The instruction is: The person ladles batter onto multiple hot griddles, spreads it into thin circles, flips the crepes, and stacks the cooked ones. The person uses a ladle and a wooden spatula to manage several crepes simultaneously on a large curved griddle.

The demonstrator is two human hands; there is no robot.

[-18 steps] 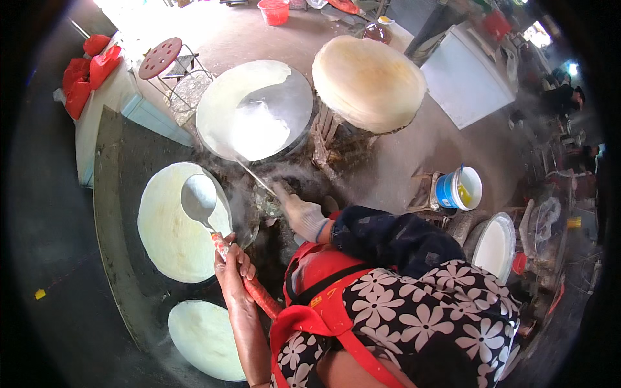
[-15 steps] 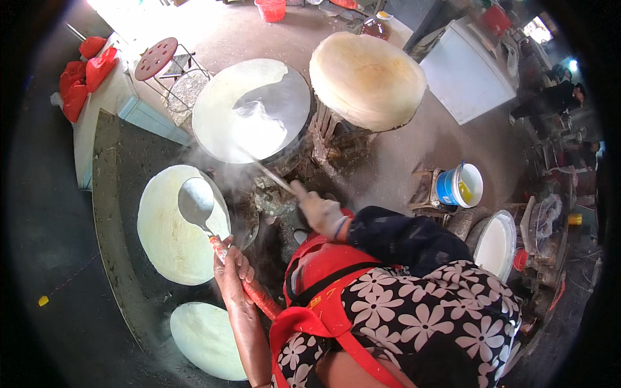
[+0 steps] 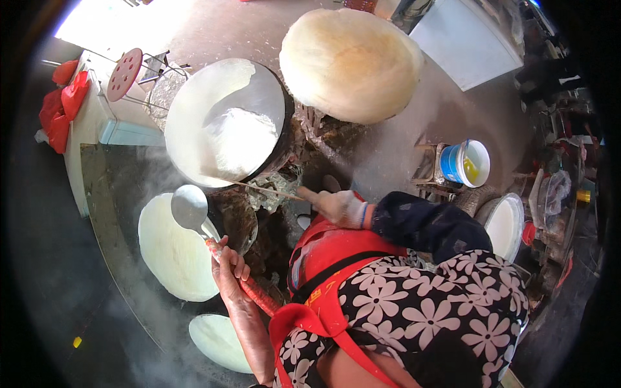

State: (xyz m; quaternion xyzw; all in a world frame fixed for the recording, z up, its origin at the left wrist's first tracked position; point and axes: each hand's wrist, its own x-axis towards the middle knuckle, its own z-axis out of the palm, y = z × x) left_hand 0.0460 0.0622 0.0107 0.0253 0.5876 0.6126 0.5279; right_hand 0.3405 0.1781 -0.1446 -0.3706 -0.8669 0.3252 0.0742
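Note:
My left hand (image 3: pixel 230 270) grips the red-wrapped handle of a metal ladle (image 3: pixel 189 208), whose bowl is above the pale pancake (image 3: pixel 169 262) on the left griddle. My right hand (image 3: pixel 337 208), in a white glove, holds a thin stick (image 3: pixel 273 191) that reaches to the near rim of the upper round griddle (image 3: pixel 278 103). That griddle carries a crescent of pale batter (image 3: pixel 189 132) with a bright white patch. A stack of tan flatbreads (image 3: pixel 350 64) stands at upper right. Another pale round (image 3: pixel 213 343) lies at lower left. Steam drifts over the left side.
A stool (image 3: pixel 125 74) and red bags (image 3: pixel 74 98) on a white cabinet are at upper left. A white appliance (image 3: pixel 462 40) stands at upper right. A bucket (image 3: pixel 457 167) with yellow contents and a basin of white liquid (image 3: pixel 505 226) are on my right. A dark-clad person (image 3: pixel 543 81) is at far right.
My right hand and stick have moved rightward and the stick lies flatter. The view has shifted, so the upper griddle and bread stack appear further left. The ladle still hangs over the left pancake.

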